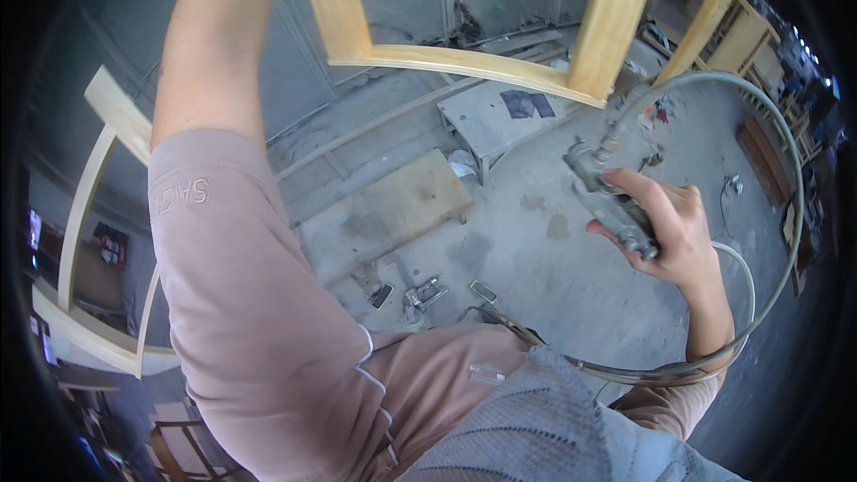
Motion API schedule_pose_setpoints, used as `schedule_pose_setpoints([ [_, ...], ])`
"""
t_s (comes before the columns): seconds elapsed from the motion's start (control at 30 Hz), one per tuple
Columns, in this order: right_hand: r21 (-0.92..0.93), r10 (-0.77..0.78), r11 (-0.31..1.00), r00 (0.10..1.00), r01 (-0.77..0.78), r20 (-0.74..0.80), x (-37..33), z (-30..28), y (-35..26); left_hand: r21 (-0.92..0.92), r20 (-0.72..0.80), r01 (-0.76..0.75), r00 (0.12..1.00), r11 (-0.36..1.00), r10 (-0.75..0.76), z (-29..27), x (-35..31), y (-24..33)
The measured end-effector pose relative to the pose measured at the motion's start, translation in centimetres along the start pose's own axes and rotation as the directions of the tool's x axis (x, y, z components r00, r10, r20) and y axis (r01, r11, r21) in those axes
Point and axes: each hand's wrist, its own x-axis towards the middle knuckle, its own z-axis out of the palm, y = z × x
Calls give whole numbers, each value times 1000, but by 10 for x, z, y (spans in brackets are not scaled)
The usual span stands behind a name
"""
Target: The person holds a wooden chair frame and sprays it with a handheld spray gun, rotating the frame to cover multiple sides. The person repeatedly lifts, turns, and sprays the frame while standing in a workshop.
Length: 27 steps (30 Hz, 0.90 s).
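My right hand (674, 223) is wrapped round a grey, paint-crusted spray gun (586, 165), held over the floor at right of centre. A pale hose (797, 170) joins the gun near its far end and loops out to the right, then back past my forearm toward my waist. My left arm (214, 45) reaches up past the upper edge, so the left hand is out of view. Ahead, above the gun, hangs a pale wooden frame (464, 62); the gun is apart from it. What holds this frame up cannot be seen.
Another pale wooden frame (76, 214) stands at the left. Below lie a low stained bench (384, 214) and a grey one (486, 116). Metal parts (424, 293) are on the floor near me. Reddish-brown boards (763, 161) and stacked wooden pieces (741, 31) are at the right.
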Motion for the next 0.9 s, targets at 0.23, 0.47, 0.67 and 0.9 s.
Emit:
schedule_pose_setpoints([
  [0.23,-99,73,990,973,-97,-220,-88,-36,25,-79,-7,34,999,996,-34,26,108,-44],
  [0.47,-107,209,964,942,-243,-261,-134,-47,28,-164,706,133,708,977,22,-25,317,-129],
  [0.67,-29,36,999,983,-42,-182,-140,-64,16,-263,185,74,982,962,-25,52,151,-45],
  [0.9,-143,-102,989,841,30,-531,-133,-111,-42,-373,98,22,995,928,16,49,17,34],
])
